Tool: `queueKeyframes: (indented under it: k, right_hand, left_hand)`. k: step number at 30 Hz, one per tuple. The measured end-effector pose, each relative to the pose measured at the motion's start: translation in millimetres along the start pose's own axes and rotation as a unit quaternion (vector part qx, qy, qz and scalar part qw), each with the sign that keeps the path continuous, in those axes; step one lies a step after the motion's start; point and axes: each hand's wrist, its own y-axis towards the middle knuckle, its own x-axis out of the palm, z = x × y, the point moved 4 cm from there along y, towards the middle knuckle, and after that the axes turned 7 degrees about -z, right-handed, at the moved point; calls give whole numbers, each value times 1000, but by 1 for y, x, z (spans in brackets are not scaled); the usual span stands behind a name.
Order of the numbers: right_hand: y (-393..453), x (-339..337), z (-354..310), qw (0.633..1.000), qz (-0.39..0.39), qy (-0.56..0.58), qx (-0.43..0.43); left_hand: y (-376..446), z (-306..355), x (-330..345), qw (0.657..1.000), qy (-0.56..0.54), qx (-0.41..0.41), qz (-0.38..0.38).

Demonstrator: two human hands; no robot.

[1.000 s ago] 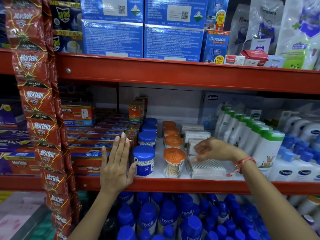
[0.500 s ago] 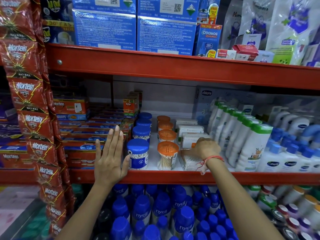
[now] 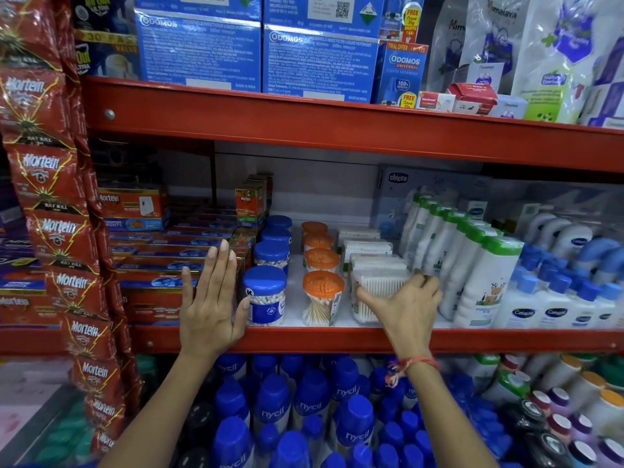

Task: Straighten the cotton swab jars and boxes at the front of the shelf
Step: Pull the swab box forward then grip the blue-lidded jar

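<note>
The clear cotton swab box (image 3: 378,295) stands at the front of the red shelf (image 3: 337,339), the right hand (image 3: 405,309) clamped around its sides. At its 9 o'clock stand the orange-lidded jar (image 3: 322,298) and the blue-lidded jar (image 3: 265,295), whose side touches the flat, spread left hand (image 3: 211,305).

Shelf front: painted metal, clear plastic, glossy packaging.
Shelf rail (image 3: 337,339) is red painted metal, smooth, semi-gloss. Front blue-lid jar (image 3: 265,296) and orange-lid jar (image 3: 322,298): clear smooth plastic walls, matt-looking plastic lids. Clear swab box (image 3: 374,292) is glossy transparent plastic, held by right hand (image 3: 408,312); a woven thread band (image 3: 410,364) is on that wrist. Hanging red sachets (image 3: 57,231) are crinkled glossy foil or film. Stacked cartons (image 3: 158,261) look like printed card, slight sheen.
</note>
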Motion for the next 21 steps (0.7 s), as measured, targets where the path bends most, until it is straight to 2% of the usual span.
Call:
queueKeyframes:
  k: [3, 7, 17, 21]
  right_hand:
    - [-15, 5, 7, 996, 40, 78, 8]
    - [-26, 12, 13, 991, 69, 117, 5]
    - [-33, 15, 13, 989, 81, 124, 4]
    - [-35, 5, 0, 993, 101, 64, 0]
  left_hand:
    - [1, 0, 1, 1000, 0, 2, -2]
    - [1, 0, 1, 1000, -3, 6, 0]
    - [-1, 0, 1, 1000, -5, 7, 0]
    - [-2, -1, 2, 1000, -6, 4, -1]
